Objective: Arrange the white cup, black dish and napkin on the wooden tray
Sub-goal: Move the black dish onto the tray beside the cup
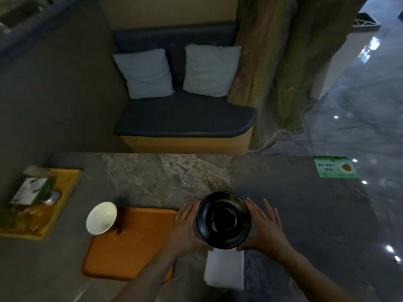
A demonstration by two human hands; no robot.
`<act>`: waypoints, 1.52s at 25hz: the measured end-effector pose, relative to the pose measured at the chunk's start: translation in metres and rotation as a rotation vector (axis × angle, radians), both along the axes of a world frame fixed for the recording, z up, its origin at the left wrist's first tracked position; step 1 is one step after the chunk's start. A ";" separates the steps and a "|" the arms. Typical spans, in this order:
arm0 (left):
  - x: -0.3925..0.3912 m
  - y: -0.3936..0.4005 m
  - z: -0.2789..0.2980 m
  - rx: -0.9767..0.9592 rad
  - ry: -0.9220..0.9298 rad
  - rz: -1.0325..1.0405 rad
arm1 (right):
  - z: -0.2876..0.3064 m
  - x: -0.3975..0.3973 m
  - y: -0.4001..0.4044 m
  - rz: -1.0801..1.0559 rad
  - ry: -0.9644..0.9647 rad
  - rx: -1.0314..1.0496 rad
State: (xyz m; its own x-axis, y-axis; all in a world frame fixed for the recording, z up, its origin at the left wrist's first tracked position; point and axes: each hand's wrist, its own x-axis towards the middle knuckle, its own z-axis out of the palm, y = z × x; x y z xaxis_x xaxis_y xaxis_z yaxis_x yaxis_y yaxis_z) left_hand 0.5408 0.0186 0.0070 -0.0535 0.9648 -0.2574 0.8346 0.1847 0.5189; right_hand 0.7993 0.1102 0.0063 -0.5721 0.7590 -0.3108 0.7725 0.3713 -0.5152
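The black dish [223, 220] is held between my two hands over the grey stone table, just right of the wooden tray [128, 247]. My left hand [186, 228] presses its left rim and my right hand [265, 226] its right rim. A folded white napkin [225, 269] lies on the table directly below the dish, near the front edge. The white cup [101, 217] stands at the tray's far left corner, tilted in view; whether it rests on the tray or beside it is unclear. The tray's surface is bare.
A yellow tray [63, 188] with a tissue box, a metal piece and bottles sits at the table's left. A green card [335, 167] lies at the far right. Beyond the table is a dark bench with two pale cushions [176, 70].
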 end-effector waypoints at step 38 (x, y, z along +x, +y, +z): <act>-0.185 -0.142 -0.055 -0.106 -0.138 0.054 | -0.051 -0.191 -0.142 0.023 -0.192 -0.013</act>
State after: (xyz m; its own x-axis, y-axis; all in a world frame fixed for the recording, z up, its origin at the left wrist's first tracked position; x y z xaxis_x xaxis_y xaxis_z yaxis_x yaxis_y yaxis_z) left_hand 0.3558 -0.1234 -0.0485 -0.0620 0.9285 -0.3661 0.7445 0.2874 0.6026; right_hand 0.6081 -0.0314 -0.0443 -0.5184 0.7420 -0.4252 0.8484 0.3840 -0.3644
